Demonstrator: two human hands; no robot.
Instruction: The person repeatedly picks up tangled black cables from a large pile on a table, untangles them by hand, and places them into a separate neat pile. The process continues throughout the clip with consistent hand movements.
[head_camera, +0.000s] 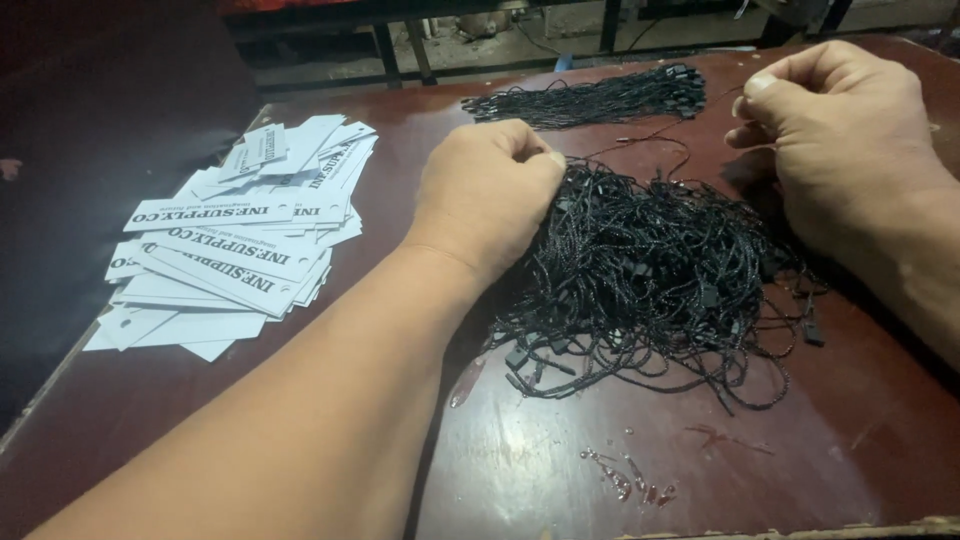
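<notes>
We look down on a dark reddish-brown wooden table (600, 470) from a head-worn camera. At the centre lies a loose, tangled heap of thin black cords with small black plastic clasps (650, 270).

Our left hand (490, 195) rests on the heap's ten o'clock edge, fingers curled under and pinched tight on a few strands.

Our right hand (840, 130), at the heap's two o'clock, is closed in a narrow pinch of thumb and forefinger. A single thin black cord (655, 137) runs taut from that pinch towards the left hand, just above the heap.

At twelve o'clock on the table, well apart from the heap, lies a straighter bundle of the same black cords (590, 100), laid roughly parallel. At nine o'clock sits a fanned, untidy pile of white rectangular paper tags with black print (240, 240), near the table's left edge. A few small clear droplets or beads (625, 480) glint at six o'clock; we cannot tell which.

In our judgement, the main risk is snagging. The single cord crosses the tangle, so pulling it could drag neighbouring strands along, tighten a knot, or spill cords towards the near edge. A hard tug might also strain a clasp. The wet-looking specks could mark tags if any slid that way.
</notes>
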